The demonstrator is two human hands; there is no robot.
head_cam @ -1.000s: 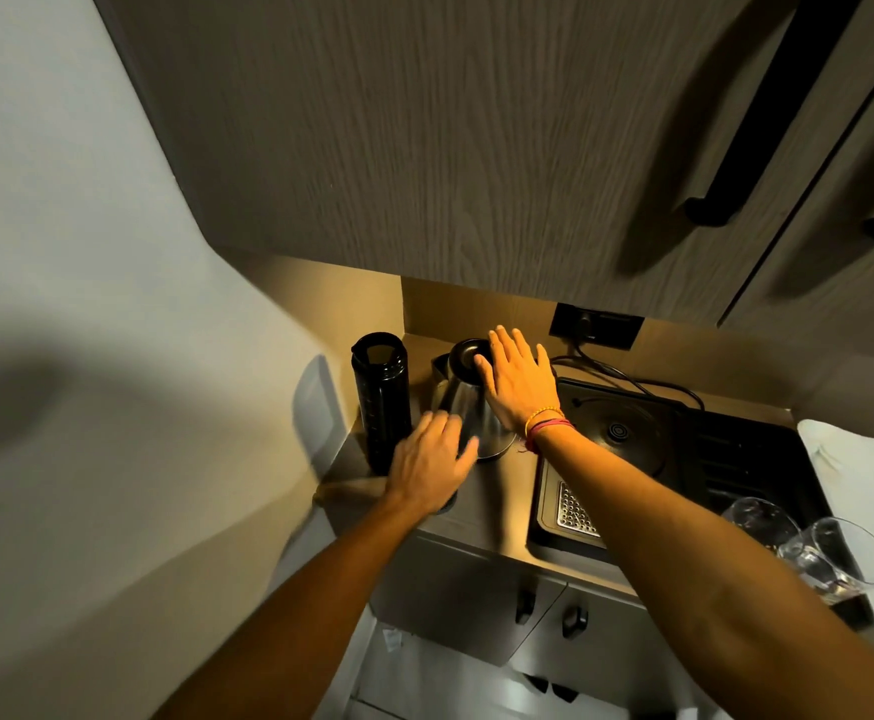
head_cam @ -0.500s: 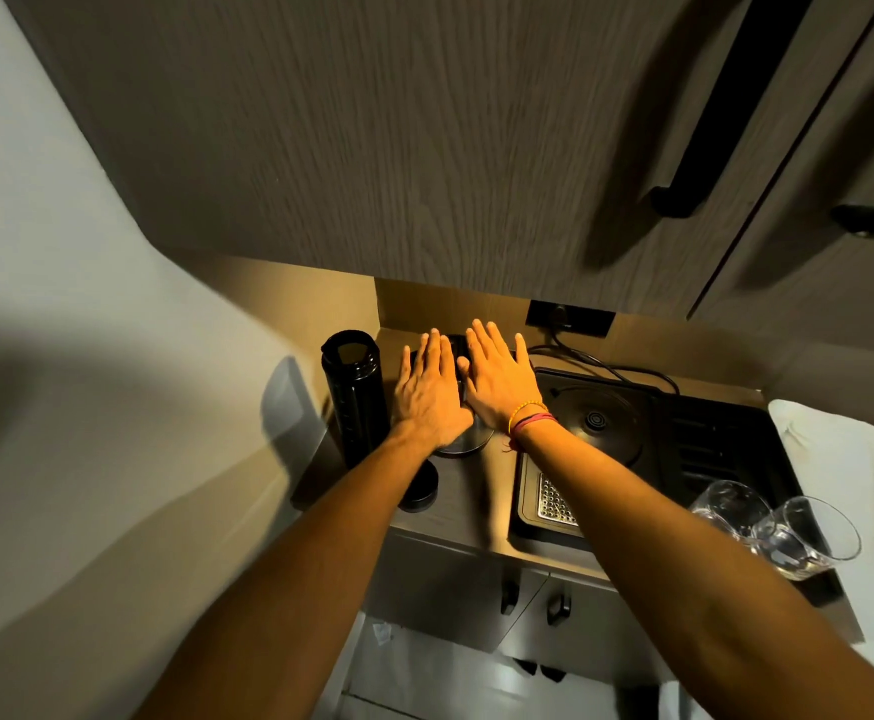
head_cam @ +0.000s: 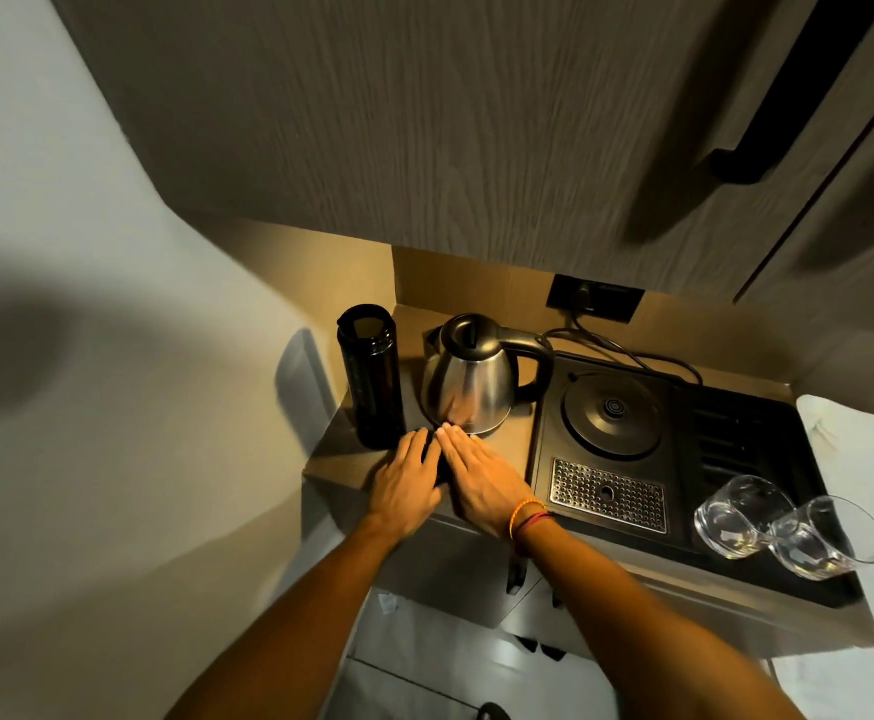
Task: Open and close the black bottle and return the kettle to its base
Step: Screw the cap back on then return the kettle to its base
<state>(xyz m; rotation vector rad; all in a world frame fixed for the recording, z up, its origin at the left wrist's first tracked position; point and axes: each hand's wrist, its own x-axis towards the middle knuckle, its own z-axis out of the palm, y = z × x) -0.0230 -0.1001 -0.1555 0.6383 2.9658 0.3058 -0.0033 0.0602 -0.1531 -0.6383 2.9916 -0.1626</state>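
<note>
The tall black bottle (head_cam: 369,376) stands upright at the counter's left end, and its mouth looks uncovered. Just right of it the steel kettle (head_cam: 468,387) sits on the bare counter, its black handle pointing right. Its round black base (head_cam: 612,415) lies empty on the black tray (head_cam: 767,444). My left hand (head_cam: 406,485) and my right hand (head_cam: 481,485) lie flat, palms down, side by side in front of the kettle. A dark object (head_cam: 433,462), partly hidden, shows between them. Neither hand grips anything.
Two clear glasses (head_cam: 741,517) (head_cam: 829,537) lie on their sides at the tray's front right. A perforated drip grid (head_cam: 609,493) sits below the base. A wall socket (head_cam: 596,298) with a cable is behind. An overhead cabinet (head_cam: 476,122) hangs low; white cloth (head_cam: 861,459) at right.
Both hands have drawn back from the kettle's top toward me and now rest flat on the counter in front of it. The kettle and bottle stay in place.
</note>
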